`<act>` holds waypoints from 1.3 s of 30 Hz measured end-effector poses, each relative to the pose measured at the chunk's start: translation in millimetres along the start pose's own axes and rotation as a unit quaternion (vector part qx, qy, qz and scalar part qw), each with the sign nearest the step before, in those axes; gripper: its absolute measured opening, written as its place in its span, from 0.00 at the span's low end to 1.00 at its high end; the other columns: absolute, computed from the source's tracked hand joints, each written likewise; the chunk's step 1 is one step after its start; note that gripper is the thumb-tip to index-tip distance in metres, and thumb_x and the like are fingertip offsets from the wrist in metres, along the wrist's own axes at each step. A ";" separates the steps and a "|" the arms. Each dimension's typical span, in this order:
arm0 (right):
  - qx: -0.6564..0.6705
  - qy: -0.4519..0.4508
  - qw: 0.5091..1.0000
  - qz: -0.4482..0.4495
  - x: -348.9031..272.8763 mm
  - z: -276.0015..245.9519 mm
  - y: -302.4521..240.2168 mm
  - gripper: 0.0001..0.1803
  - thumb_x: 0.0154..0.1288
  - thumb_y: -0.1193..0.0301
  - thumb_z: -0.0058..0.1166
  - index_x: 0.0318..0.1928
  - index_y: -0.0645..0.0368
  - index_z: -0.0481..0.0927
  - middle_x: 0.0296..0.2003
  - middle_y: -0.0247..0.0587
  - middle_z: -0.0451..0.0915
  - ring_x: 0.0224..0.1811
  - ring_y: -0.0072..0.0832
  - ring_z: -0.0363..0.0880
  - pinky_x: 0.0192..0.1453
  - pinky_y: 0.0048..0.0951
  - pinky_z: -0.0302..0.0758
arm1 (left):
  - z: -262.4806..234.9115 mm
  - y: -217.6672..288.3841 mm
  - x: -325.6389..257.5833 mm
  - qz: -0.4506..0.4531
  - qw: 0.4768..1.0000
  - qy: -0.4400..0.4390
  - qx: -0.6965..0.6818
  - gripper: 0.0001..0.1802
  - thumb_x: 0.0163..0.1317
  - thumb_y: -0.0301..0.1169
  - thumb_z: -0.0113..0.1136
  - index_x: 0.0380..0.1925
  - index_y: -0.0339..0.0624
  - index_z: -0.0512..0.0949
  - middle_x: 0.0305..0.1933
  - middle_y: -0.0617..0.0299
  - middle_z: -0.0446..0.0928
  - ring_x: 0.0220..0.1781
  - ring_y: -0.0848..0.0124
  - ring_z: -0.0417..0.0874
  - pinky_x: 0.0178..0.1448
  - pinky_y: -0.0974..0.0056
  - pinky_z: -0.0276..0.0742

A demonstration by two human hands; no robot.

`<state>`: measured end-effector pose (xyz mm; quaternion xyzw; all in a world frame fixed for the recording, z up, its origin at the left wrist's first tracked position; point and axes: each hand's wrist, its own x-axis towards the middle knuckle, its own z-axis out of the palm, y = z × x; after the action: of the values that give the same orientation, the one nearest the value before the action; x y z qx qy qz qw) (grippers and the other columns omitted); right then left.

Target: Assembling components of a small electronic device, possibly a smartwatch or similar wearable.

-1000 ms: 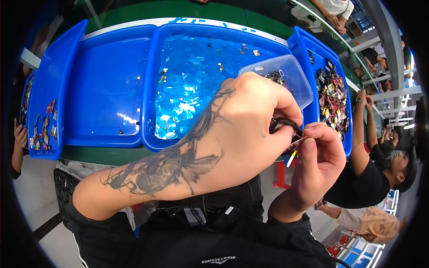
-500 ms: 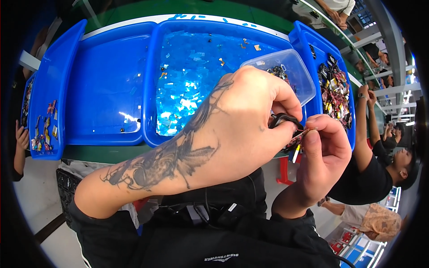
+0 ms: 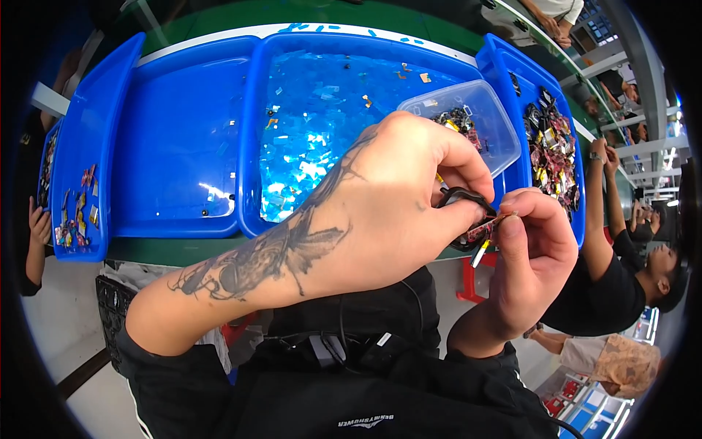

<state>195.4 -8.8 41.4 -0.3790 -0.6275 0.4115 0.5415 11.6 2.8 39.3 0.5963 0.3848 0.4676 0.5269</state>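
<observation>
- The left hand [image 3: 380,219], tattooed along the forearm and back, is curled shut with its fingertips pinched on a small black looped tool [image 3: 461,199], likely tiny scissors or tweezers; only the loop shows past the fingers.
- The right hand [image 3: 534,256] is closed too, thumb and forefinger nipping a small flat component [image 3: 488,228] with reddish-brown and yellow bits, one pale yellow end poking downward.
- The component sits right between both hands, touching the tool's tip, held in the air over the near edge of the green desk [image 3: 183,250], in front of the trays.
- What the component really is stays hard to tell: it is tiny, and fingers cover most of it.
- Behind the hands, a clear plastic tub [image 3: 482,110] rests in the middle blue tray [image 3: 248,146]; dark mixed parts lie in it, partly hidden by the left knuckles.
- The middle tray's floor is littered with shiny film scraps [image 3: 314,146].
- The blue tray to the left [image 3: 183,132] of it holds only a few specks.
- The far-right blue tray [image 3: 578,212] holds a heap of multicoloured small parts [image 3: 552,146].
- The far-left tray [image 3: 80,241] bends away at the picture's rim, holding a few coloured pieces.
- Another person in a black shirt [image 3: 607,300] sits on the right, arm raised to the tray, cut by the dark edge.
</observation>
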 end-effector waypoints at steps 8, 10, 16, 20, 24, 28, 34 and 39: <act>-0.014 -0.005 1.000 0.013 -0.9 -0.2 1.3 0.05 0.61 0.84 0.57 0.38 0.72 0.76 0.35 0.40 0.77 0.33 0.18 0.75 0.36 0.16 0.71 | -2.4 5.3 1.8 -0.032 0.999 -0.029 -0.001 0.08 0.55 0.18 0.62 0.36 0.25 0.80 0.37 0.52 0.82 0.40 0.71 0.86 0.40 0.72 0.83; -0.008 -0.003 1.000 0.016 -0.9 -0.3 1.0 0.05 0.61 0.84 0.57 0.38 0.72 0.76 0.34 0.40 0.77 0.32 0.18 0.75 0.36 0.15 0.71 | -2.0 5.2 1.2 -0.044 0.999 -0.027 -0.005 0.08 0.55 0.18 0.62 0.36 0.25 0.80 0.37 0.52 0.82 0.40 0.71 0.86 0.40 0.73 0.83; -0.006 0.005 1.000 0.022 -1.4 0.0 1.1 0.05 0.61 0.84 0.57 0.37 0.71 0.76 0.35 0.41 0.77 0.31 0.17 0.75 0.35 0.16 0.71 | -0.1 3.3 2.2 -0.027 1.000 -0.011 -0.007 0.08 0.55 0.18 0.62 0.36 0.26 0.80 0.37 0.53 0.82 0.40 0.71 0.86 0.38 0.73 0.82; -0.006 0.001 1.000 0.018 -1.8 -0.3 0.6 0.05 0.61 0.84 0.57 0.37 0.71 0.76 0.35 0.42 0.77 0.31 0.18 0.74 0.35 0.16 0.71 | 2.6 2.2 0.8 -0.030 0.999 0.018 -0.033 0.09 0.50 0.24 0.62 0.31 0.30 0.81 0.33 0.48 0.81 0.38 0.60 0.84 0.43 0.61 0.80; -0.009 0.001 1.000 0.011 -3.0 1.9 1.0 0.05 0.61 0.83 0.57 0.37 0.71 0.76 0.35 0.42 0.76 0.33 0.18 0.73 0.36 0.16 0.71 | 4.2 2.1 -2.7 0.003 0.999 0.046 0.003 0.08 0.50 0.24 0.61 0.29 0.29 0.81 0.32 0.48 0.81 0.38 0.60 0.85 0.43 0.62 0.80; -0.008 -0.012 1.000 0.005 -2.8 2.9 3.0 0.05 0.61 0.83 0.56 0.38 0.71 0.75 0.35 0.41 0.75 0.33 0.18 0.73 0.37 0.17 0.69 | 1.1 3.4 -2.3 0.012 0.999 0.049 0.005 0.07 0.49 0.23 0.61 0.28 0.29 0.81 0.31 0.47 0.82 0.36 0.61 0.85 0.42 0.62 0.80; 0.010 -0.008 1.000 0.012 -3.5 0.7 4.4 0.05 0.62 0.84 0.54 0.38 0.71 0.75 0.36 0.41 0.75 0.34 0.19 0.74 0.39 0.18 0.71 | 1.3 8.9 -0.8 -0.056 0.997 0.014 -0.042 0.07 0.54 0.16 0.62 0.34 0.26 0.81 0.36 0.53 0.82 0.39 0.72 0.85 0.38 0.73 0.82; -0.056 -0.034 0.997 0.047 -4.4 -0.9 1.7 0.04 0.63 0.80 0.56 0.38 0.65 0.78 0.36 0.40 0.77 0.38 0.23 0.79 0.38 0.24 0.78 | 9.2 5.1 -2.6 -0.005 0.999 0.029 0.012 0.06 0.55 0.16 0.62 0.34 0.24 0.80 0.37 0.53 0.81 0.40 0.70 0.84 0.42 0.69 0.84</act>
<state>196.9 -12.2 38.3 -0.4238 -0.6488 0.4135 0.4781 19.6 -2.8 43.9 0.5868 0.4089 0.4773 0.5105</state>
